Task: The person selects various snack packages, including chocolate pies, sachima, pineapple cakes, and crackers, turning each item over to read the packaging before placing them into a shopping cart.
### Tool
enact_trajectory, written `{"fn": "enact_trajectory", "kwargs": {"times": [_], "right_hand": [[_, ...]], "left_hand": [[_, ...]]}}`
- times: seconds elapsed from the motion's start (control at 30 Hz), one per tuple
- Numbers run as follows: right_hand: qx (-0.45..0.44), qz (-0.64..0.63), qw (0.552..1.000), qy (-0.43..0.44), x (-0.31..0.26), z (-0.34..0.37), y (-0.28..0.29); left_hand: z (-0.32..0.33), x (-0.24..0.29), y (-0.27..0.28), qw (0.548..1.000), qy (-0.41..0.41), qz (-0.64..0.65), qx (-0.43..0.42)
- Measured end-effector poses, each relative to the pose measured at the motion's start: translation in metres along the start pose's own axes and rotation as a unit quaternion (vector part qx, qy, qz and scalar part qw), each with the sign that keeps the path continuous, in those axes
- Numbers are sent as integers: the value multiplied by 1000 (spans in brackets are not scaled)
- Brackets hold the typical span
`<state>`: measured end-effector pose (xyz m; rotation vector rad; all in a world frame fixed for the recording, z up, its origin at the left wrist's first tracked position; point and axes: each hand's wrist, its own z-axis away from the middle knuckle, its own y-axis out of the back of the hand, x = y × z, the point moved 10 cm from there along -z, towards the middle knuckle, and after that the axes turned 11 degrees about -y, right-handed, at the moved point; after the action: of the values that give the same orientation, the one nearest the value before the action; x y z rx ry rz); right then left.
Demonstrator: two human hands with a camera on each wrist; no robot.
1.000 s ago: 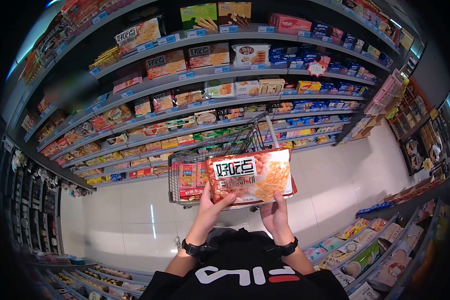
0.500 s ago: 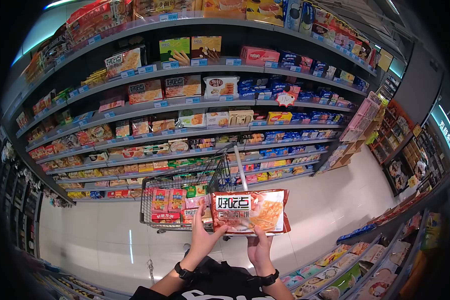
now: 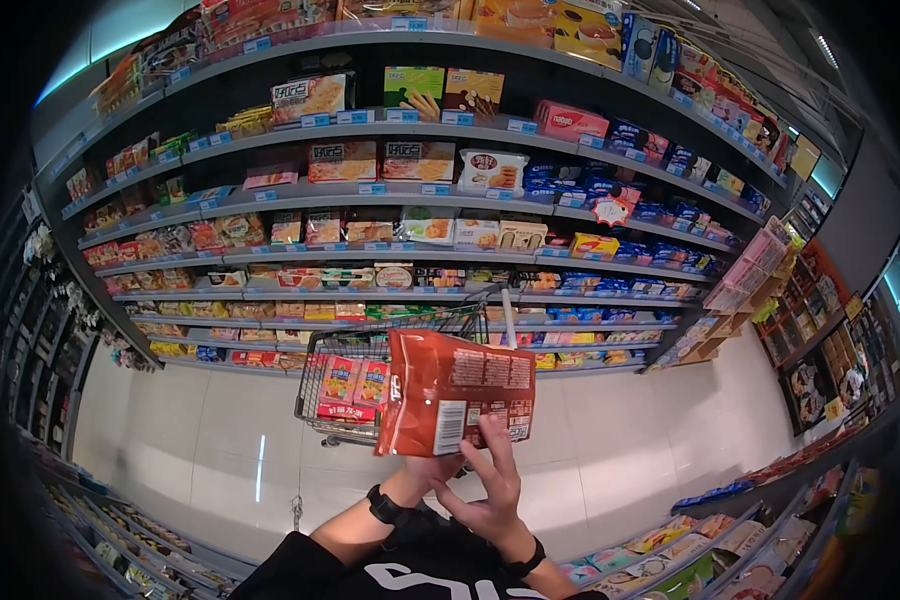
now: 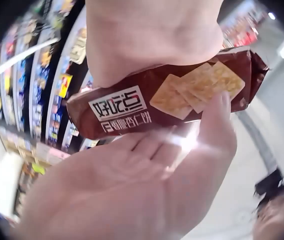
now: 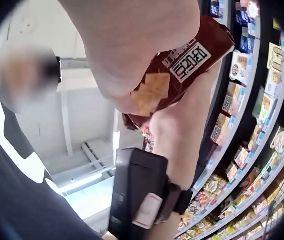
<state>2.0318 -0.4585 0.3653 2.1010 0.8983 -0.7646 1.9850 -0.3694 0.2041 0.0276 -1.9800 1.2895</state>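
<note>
A red-brown bag of crackers [image 3: 460,385] is held up in front of the body, its printed back and barcode facing the head camera. My left hand [image 3: 435,468] grips it by its lower edge, with most of the fingers hidden behind the bag. The right hand [image 3: 490,500] has its fingers spread, with the fingertips at the bag's lower right part. From the left wrist, the bag's narrow bottom side [image 4: 167,97] shows crackers and white lettering, with a thumb lying over it. The right wrist view shows the same side of the bag [image 5: 179,70] between the hands.
Behind the bag stands a wire shopping cart [image 3: 304,400] holding several red packs [image 3: 340,380]. Shelves [image 3: 370,205] packed with biscuits and snacks run across the aisle. More racks of bags [image 3: 690,545] flank the person at the lower right.
The bag has been turned from its picture front to its printed back. My left hand has gone underneath, and the right hand's fingers have spread. The head view has also shifted.
</note>
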Motion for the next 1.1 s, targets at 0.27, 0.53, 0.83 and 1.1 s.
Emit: {"fn": "enact_trajectory", "kwargs": {"times": [0.27, 0.53, 0.83, 1.1], "right_hand": [[105, 25, 994, 29, -30, 18, 35], [103, -130, 974, -156, 55, 0, 36], [-271, -361, 763, -463, 137, 29, -45], [-9, -612, 675, -412, 128, 18, -25]], "left_hand": [[-3, 57, -7, 972, -100, 205, 52], [23, 103, 14, 985, -161, -52, 15], [48, 54, 29, 971, 206, 12, 125], [17, 73, 21, 980, 37, -90, 173]]}}
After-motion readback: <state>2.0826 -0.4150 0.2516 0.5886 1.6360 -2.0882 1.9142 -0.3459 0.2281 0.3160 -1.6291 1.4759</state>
